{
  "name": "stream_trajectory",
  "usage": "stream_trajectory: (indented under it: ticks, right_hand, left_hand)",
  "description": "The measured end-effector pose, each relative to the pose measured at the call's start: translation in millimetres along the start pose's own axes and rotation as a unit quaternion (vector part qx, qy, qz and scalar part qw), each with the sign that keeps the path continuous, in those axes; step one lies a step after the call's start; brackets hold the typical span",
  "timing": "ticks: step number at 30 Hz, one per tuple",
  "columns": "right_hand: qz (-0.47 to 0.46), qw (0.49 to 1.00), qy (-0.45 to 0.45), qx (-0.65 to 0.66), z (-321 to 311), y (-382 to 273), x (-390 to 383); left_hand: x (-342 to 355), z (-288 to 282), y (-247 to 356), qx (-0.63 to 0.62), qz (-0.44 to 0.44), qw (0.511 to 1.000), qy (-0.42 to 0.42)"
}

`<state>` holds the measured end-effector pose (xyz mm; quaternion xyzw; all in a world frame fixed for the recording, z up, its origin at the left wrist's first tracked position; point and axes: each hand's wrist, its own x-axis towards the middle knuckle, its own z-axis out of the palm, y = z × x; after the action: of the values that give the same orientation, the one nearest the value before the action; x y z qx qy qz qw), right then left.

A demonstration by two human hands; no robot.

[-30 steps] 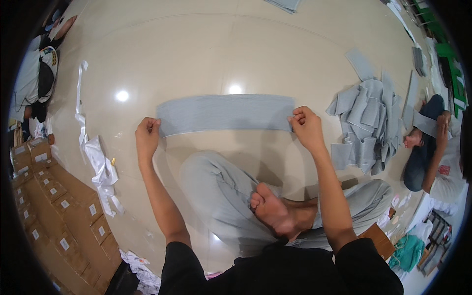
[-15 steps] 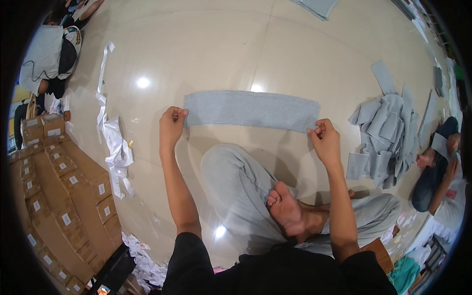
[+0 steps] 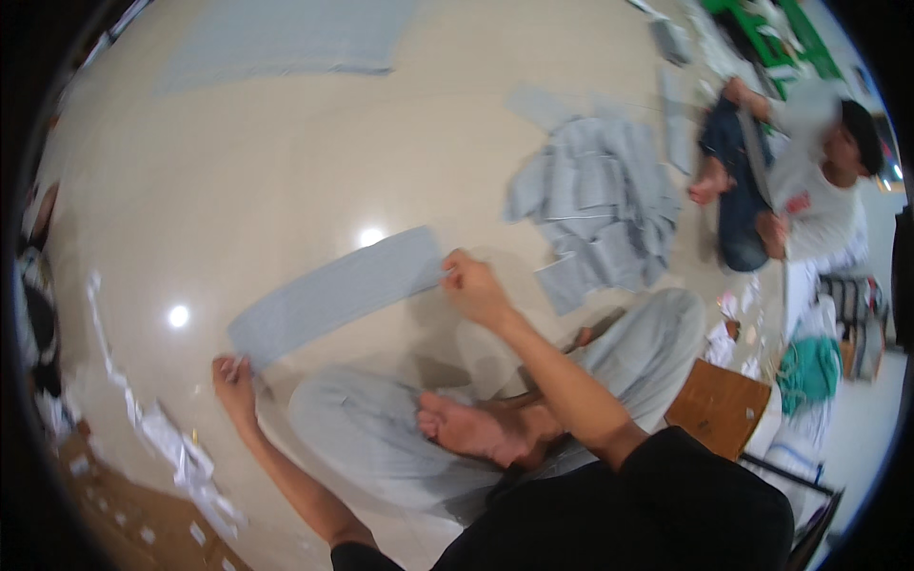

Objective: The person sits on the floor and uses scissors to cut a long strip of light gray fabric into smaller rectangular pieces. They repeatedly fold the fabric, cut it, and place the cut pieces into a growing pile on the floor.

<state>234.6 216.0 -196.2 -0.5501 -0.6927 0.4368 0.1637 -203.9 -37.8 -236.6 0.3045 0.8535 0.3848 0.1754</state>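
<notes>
A pale, glossy tiled floor point(image 3: 286, 171) spreads beneath everything. On it sits the person, legs crossed in light grey trousers point(image 3: 362, 438). At the right, a co-worker point(image 3: 809, 205) in a white top and dark trousers sits apart. A broad sheet of grey cloth point(image 3: 295, 38) lies at the top edge, and brown cartons point(image 3: 133, 514) with white labels fill the lower left corner.

Right of centre is a loose heap of grey cloth pieces point(image 3: 600, 200), overlapping and crumpled. The long grey strip point(image 3: 338, 295) stretches in front of the person's knees, slanting from low at the left to higher at the right, just beside the heap; whether it rests on the floor or is lifted slightly, I cannot tell. A brown panel point(image 3: 719, 407) stands near the right knee, a twisted white ribbon-like scrap point(image 3: 176, 447) trails at the left, and a teal bundle point(image 3: 809, 373) lies farther right.

Smaller are the 2 hands, 1 at each end of the strip. The right hand point(image 3: 476, 288) has its fingers narrowed, thumb and fingertips pinching the right edge. The left hand point(image 3: 235, 390), somewhat blurred, has its fingers drawn together on the lower left corner.
</notes>
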Motion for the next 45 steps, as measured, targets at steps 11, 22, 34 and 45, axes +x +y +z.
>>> stream_trajectory:
  ticks: [11,22,34,45]
  right_hand:
    - [0.063,0.964,0.195,-0.171,-86.8,-9.1,19.9]
    - [-0.032,0.953,0.292,-0.069,-145.5,44.8,28.4]
    - [-0.16,0.945,0.286,-0.022,-313.0,-21.1,-105.8]
    - [-0.284,0.95,0.116,-0.061,-412.0,-153.0,-212.4]
  left_hand:
    - [-46.8,-1.9,7.5,0.012,-0.071,0.996,-0.053]
    - [-66.9,-12.1,143.8,-0.055,0.019,0.996,-0.064]
    - [-174.6,118.1,369.2,-0.067,0.211,0.935,-0.277]
    - [-286.7,171.9,512.8,-0.238,0.423,0.848,-0.213]
